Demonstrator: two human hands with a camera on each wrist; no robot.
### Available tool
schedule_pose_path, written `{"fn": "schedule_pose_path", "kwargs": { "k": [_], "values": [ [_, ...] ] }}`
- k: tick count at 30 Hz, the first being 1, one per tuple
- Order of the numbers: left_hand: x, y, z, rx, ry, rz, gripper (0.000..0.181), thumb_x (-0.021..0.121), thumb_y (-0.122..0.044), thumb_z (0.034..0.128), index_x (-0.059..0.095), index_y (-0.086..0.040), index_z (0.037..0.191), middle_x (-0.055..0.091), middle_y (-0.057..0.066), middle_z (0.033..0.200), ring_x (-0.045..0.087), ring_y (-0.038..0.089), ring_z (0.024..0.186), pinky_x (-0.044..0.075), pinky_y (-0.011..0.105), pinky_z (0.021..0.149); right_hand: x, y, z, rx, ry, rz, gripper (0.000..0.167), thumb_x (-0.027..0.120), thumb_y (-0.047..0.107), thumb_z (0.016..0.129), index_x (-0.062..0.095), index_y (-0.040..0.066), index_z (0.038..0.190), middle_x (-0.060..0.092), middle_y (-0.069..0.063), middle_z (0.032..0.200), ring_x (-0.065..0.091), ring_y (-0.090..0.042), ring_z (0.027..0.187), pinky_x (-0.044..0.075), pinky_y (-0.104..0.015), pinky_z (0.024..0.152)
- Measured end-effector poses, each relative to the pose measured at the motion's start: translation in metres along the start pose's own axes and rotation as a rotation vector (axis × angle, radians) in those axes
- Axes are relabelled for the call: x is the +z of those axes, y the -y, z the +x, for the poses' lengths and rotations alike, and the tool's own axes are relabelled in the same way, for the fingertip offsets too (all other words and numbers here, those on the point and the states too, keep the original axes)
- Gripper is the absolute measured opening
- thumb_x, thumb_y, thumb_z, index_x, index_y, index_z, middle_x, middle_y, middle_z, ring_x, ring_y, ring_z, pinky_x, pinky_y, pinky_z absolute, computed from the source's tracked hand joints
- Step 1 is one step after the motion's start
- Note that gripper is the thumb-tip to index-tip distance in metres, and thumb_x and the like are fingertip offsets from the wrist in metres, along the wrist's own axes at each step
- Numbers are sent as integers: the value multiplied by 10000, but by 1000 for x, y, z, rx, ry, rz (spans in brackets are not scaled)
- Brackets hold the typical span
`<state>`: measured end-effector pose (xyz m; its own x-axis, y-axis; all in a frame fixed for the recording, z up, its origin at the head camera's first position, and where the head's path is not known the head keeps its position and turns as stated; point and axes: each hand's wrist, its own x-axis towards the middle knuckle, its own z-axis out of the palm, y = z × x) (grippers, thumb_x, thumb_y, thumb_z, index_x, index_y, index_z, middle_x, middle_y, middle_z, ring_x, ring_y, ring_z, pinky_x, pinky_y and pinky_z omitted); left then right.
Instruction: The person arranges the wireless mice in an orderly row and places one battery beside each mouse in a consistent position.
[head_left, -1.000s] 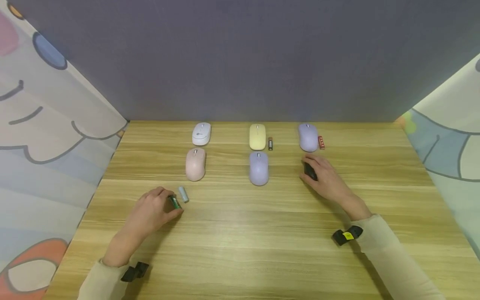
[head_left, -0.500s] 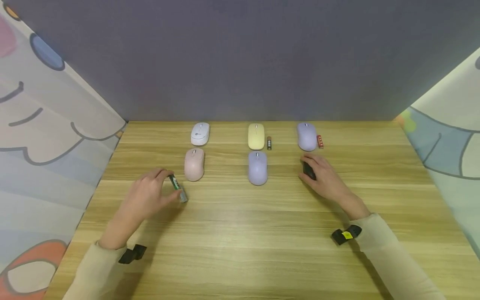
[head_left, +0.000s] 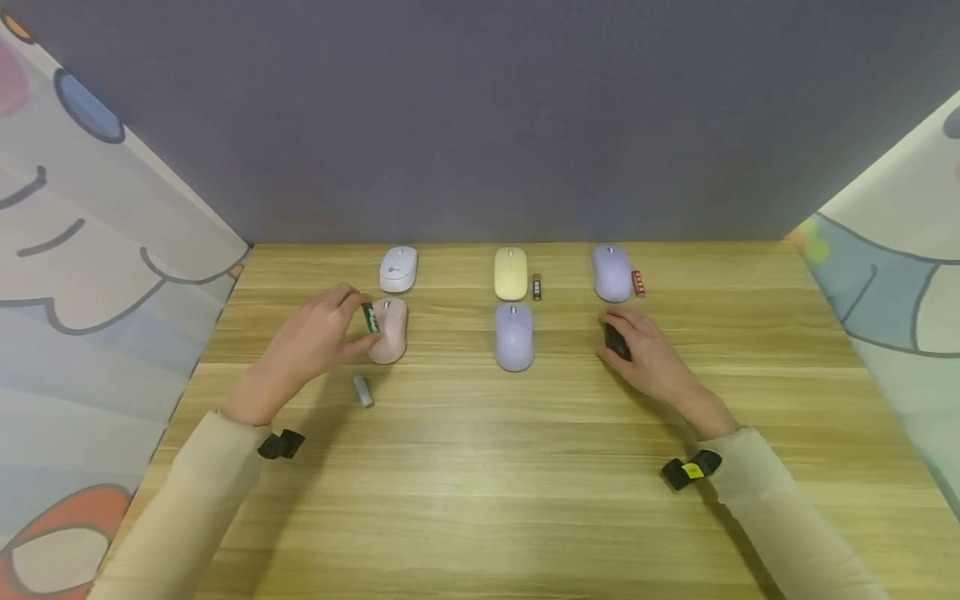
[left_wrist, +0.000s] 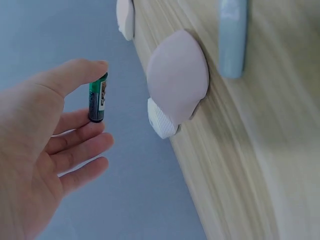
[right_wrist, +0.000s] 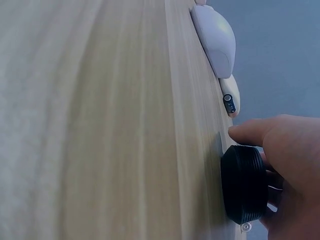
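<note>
Head view: my left hand (head_left: 317,329), nearer pink mouse (head_left: 392,340), pinches green battery (head_left: 371,318) end to end, raised by that mouse's left edge, axes roughly parallel; right hand (head_left: 654,357) grips black mouse (head_left: 617,342), well right.

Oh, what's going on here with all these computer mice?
Someone's left hand pinches a green battery above the table, near a pink mouse. Their right hand holds a black mouse. A pale battery lies loose. Farther back, a dark battery lies beside a yellow mouse, and a red battery beside a purple mouse.
</note>
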<state>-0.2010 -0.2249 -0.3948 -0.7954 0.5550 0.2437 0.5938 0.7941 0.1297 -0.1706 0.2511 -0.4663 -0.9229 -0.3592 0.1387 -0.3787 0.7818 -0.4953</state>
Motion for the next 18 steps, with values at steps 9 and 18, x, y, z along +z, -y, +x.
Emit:
{"fn": "schedule_pose_path", "kwargs": {
  "k": [9,18],
  "values": [
    [7,4,38,28,111,7,544,826,-229,884,632,107,1265,661,232,1152,681,387,962,587,529,876,-2,2,-1,19,17,8,512,710,130,983,532,-89,1410,482,-301,1483,414,-501,1390,342,-673,1156],
    [17,10,70,32,264,14,546,806,-226,907,615,83,1316,630,222,1177,651,394,1056,556,538,956,-2,2,-2,10,9,12,503,714,124,978,542,-89,1400,493,-299,1472,429,-496,1379,352,-668,1149]
  ]
}}
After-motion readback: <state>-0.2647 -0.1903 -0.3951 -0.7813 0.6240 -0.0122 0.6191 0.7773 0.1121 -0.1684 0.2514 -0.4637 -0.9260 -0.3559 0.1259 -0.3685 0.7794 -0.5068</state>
